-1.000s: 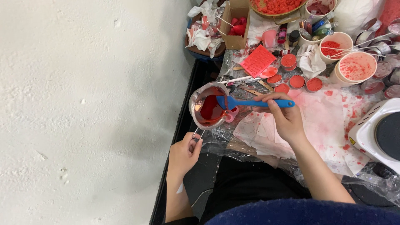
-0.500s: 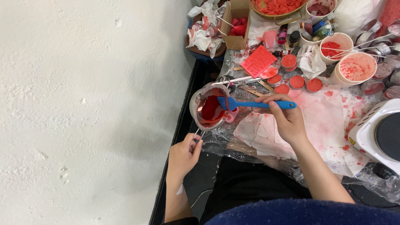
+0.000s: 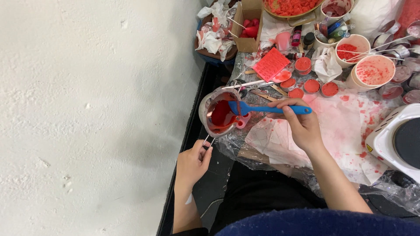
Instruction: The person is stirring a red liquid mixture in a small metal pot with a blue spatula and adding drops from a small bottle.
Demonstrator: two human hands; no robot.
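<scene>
My left hand [image 3: 193, 161] grips the thin wire handle of a small metal pot [image 3: 209, 109], tilted to the right, with red liquid [image 3: 221, 114] inside. My right hand [image 3: 299, 123] holds a blue spatula [image 3: 267, 109] by its handle, and the blade rests inside the pot in the red liquid. Below the pot's lip sits a small pink mould [image 3: 242, 121] on the plastic-covered table. The pot hangs over the table's left edge.
Several small round red-filled cups [image 3: 311, 85] and a red square mould [image 3: 271, 64] lie behind the pot. Paper cups with red flakes [image 3: 375, 71], bottles and a cardboard box [image 3: 248, 26] crowd the back. A white hot plate [image 3: 400, 142] stands right. Stained white paper [image 3: 345, 131] covers the table.
The pot has tilted a bit further to the right and the spatula blade has shifted slightly inside it. Both hands stay where they were.
</scene>
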